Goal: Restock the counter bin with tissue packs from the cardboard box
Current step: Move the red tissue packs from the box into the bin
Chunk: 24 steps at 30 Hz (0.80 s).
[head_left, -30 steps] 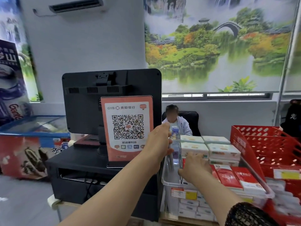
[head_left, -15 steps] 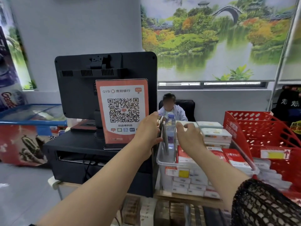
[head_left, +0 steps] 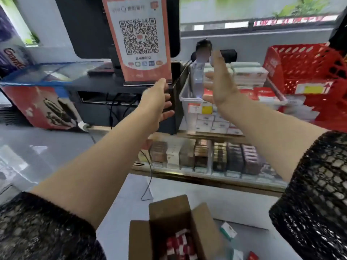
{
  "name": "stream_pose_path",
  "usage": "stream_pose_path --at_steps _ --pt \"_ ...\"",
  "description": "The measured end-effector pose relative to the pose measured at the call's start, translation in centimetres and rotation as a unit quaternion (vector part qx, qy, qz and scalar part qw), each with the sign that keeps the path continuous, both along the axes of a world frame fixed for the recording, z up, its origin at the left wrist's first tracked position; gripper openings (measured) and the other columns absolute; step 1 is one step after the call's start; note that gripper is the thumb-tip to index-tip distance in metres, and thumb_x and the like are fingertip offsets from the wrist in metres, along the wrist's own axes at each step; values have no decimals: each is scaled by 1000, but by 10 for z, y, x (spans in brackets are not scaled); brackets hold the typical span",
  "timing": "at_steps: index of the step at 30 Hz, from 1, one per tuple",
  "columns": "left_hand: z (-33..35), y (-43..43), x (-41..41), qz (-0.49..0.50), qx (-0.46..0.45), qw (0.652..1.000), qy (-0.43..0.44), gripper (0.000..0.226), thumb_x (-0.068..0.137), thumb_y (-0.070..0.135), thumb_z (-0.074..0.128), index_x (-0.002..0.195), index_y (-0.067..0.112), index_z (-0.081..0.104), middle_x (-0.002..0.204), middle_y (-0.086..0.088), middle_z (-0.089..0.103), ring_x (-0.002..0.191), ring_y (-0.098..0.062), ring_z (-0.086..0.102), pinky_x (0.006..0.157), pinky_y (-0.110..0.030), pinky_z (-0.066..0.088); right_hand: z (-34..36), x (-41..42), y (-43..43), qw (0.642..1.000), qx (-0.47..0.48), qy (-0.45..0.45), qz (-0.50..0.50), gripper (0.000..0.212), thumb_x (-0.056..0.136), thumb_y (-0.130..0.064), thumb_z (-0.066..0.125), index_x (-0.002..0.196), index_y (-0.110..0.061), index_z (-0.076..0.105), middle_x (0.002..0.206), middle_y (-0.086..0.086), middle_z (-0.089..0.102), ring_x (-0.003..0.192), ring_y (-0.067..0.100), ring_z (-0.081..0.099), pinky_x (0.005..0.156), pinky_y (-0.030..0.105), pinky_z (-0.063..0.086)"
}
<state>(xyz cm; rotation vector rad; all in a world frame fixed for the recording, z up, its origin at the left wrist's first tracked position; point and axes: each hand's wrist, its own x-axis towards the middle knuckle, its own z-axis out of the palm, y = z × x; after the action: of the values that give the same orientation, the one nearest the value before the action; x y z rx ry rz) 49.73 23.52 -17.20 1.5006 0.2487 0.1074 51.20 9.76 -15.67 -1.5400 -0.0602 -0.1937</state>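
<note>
Your left hand (head_left: 159, 102) and right hand (head_left: 221, 85) hold nothing, fingers loose and spread, with the counter bin (head_left: 187, 98) between them and the cardboard box (head_left: 165, 214) of tissue packs (head_left: 180, 244) well below.

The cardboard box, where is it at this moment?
In the head view the cardboard box sits open at the bottom centre, between the left forearm and the right forearm, nearer than the counter bin.
</note>
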Motion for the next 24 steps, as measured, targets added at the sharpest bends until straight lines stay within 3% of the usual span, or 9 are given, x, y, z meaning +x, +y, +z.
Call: stream_pose_path --at_steps 4,7,9,11,13,15,18,20,24 --pt "-63 9 -26 5 5 998 58 35 98 44 40 105 19 63 103 -2 61 93 -19 60 70 -33 53 -54 -34 18 998 -57 3 40 66 97 -51 27 135 2 38 135 23 47 125 39 42 104 52 34" --pt "-123 16 -40 13 1 994 107 35 99 43 38 96 20 65 95 -2 60 86 -18 58 68 -33 53 -108 -52 32 993 -75 34 80 66 99 -46 28 127 14 36 128 35 42 112 46 44 95 57 37" --pt "-173 20 -47 22 8 989 143 36 99 42 38 93 19 65 94 -3 61 85 -19 58 70 -34 53 -152 -62 37 991 -63 60 98 58 100 -45 28 109 6 56 108 28 57 97 34 54 92 54 40" --pt "-226 24 -52 32 9 983 183 36 99 42 38 93 18 64 97 -4 60 90 -20 58 74 -36 53 -202 -64 42 988 -61 97 105 44 99 -48 27 94 -21 61 96 2 63 94 21 59 96 52 42" --pt "-282 26 -54 38 10 973 227 37 100 42 37 97 17 64 103 -4 60 98 -22 56 83 -40 52 -259 -60 43 983 -53 143 104 35 97 -53 27 106 -36 55 109 -12 56 110 17 52 104 50 37" --pt "-340 27 -54 43 15 960 277 36 99 43 38 100 18 65 105 -3 61 99 -21 57 85 -42 52 -318 -55 44 973 -62 205 91 58 89 -67 27 132 -32 45 132 -8 49 125 19 44 107 51 33" --pt "-420 28 -51 56 5 939 340 33 97 44 42 98 20 65 97 0 61 86 -16 56 64 -34 51 -401 -50 42 957 -83 268 72 86 65 -83 23 136 -34 39 139 -5 45 127 20 44 107 52 33" --pt "-468 27 -44 47 5 928 369 33 98 44 41 96 19 63 92 1 59 80 -14 53 62 -32 49 -449 -43 41 946 -93 306 55 95 57 -88 20 133 -36 41 137 -5 47 125 22 46 105 53 35" --pt "-553 25 -28 36 8 912 409 31 98 41 42 87 18 61 86 0 57 75 -15 51 88 -40 50 -532 -31 44 927 -105 358 34 99 57 -89 20 132 -30 45 132 1 51 121 26 49 101 53 38"
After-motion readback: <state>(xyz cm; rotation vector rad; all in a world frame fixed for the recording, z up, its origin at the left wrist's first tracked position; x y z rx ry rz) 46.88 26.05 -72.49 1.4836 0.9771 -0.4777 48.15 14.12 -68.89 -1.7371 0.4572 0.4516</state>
